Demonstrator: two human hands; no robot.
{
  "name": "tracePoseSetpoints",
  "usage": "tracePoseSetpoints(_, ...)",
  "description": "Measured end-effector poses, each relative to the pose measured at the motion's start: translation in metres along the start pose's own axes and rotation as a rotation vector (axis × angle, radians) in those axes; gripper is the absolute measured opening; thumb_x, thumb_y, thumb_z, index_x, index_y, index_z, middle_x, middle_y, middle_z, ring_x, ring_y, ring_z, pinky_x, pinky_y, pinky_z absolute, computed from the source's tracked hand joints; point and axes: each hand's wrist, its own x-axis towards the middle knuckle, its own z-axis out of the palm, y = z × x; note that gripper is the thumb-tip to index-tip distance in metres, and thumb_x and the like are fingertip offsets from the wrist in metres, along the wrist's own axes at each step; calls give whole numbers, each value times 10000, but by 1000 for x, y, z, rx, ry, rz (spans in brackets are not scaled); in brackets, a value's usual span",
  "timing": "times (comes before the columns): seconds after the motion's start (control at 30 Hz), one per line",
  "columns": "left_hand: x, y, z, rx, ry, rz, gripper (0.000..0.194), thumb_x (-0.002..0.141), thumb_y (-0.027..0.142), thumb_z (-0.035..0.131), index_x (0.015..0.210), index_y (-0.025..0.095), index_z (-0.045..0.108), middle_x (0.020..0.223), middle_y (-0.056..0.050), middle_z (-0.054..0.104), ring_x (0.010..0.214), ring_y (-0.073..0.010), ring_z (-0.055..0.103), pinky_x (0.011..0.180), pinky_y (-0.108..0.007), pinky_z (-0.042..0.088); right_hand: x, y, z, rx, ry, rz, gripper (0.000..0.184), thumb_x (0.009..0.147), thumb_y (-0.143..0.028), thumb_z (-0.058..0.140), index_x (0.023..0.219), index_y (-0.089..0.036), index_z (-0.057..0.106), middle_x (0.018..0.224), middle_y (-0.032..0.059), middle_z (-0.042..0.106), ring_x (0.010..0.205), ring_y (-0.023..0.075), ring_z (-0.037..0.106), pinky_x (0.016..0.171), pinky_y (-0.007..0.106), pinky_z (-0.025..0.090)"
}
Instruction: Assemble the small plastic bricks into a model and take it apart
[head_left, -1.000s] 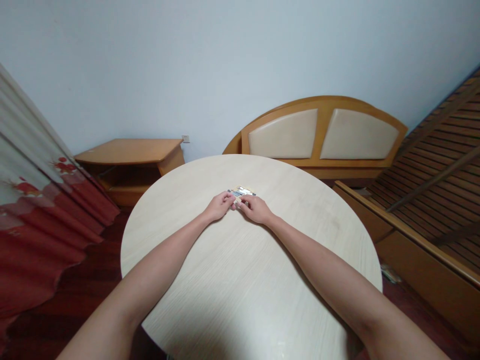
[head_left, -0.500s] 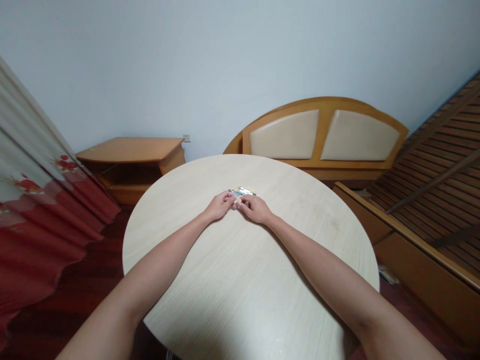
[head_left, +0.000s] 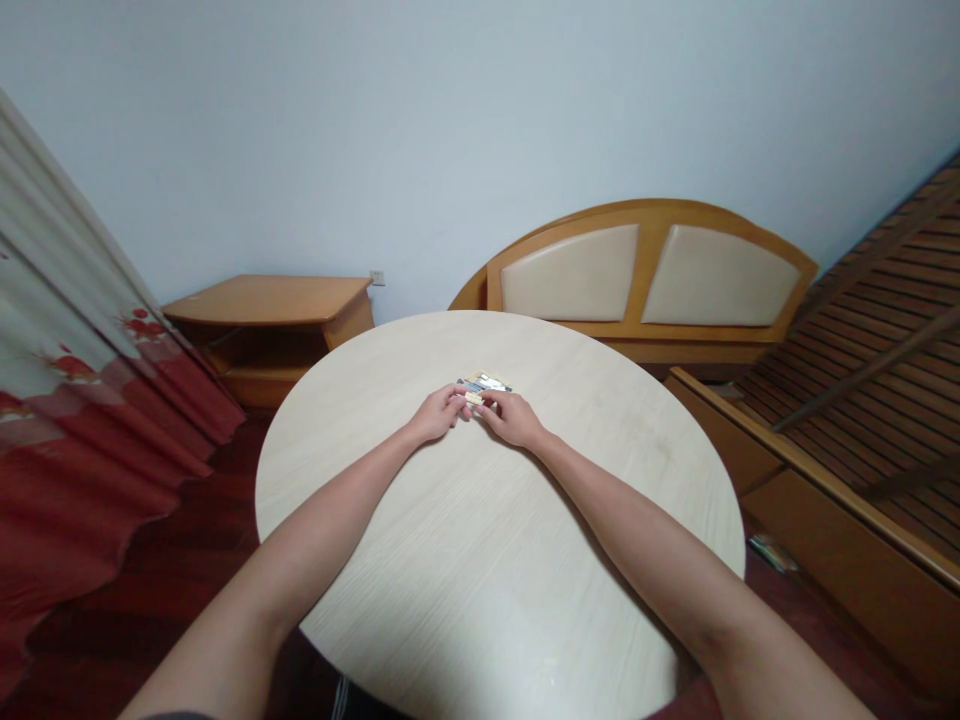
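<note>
Ana: How many hands do you count, and what do they do?

Ben: I count two, the left hand [head_left: 442,412] and the right hand [head_left: 510,415]. Both are near the far side of one pale round table [head_left: 480,560], if its far edge is twelve o'clock

Ana: How far open are they?

Ben: Both are narrow, with the fingers bent and the tips close together. Between them they hold one small pale piece [head_left: 474,398], the left hand at its nine o'clock side, the right hand at its three o'clock side. How each hidden finger touches it, I cannot tell

Ana: Where exactly is this piece, and what is beside it?

Ben: It is toward twelve o'clock from the table's middle. Just beyond it, the flat patterned material [head_left: 489,381] lies on the table; it is too small for me to count its parts

Ana: And around the table?

Ben: One low cabinet [head_left: 277,300] is at ten o'clock, with one wall socket [head_left: 377,278] near it. One headboard [head_left: 650,270] with two cream panels is at one o'clock. One slatted wooden frame [head_left: 885,370] is between two and three, and a red and white curtain [head_left: 97,430] is at nine o'clock
</note>
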Motion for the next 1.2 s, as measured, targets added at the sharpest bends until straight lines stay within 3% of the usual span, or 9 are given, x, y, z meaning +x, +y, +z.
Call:
tracePoseSetpoints(0.37,2,3,0,-58,2,-32,274,934,383,592,1051,138,625,726,-17,666,503,-78,483,488,-197,371,1,-1,0,-30,-12,-6,227,983,-326,541,970,-207,733,903,46,746,720,166,590,677,262,413)
tracePoseSetpoints(0.57,2,4,2,-122,-23,-51,220,894,298,645,1045,140,619,731,-24,662,626,-105,587,516,-184,398,0,0,-1,-26,-21,-18,219,974,-299,544,984,-202,741,932,53,753,737,170,603,697,270,426)
tracePoseSetpoints(0.83,3,-1,0,-76,-22,-28,209,927,254,589,1093,129,615,752,-32,695,524,-76,494,516,-201,400,-1,8,4,-13,3,13,238,953,-315,574,1071,-205,748,914,50,759,696,168,611,676,274,447)
tracePoseSetpoints(1.2,5,-2,1,-130,-22,-48,189,908,157,589,1094,127,607,736,-26,690,551,-85,535,543,-210,398,-1,6,4,6,52,12,233,935,-289,585,1107,-185,704,905,51,753,669,159,608,669,270,442)
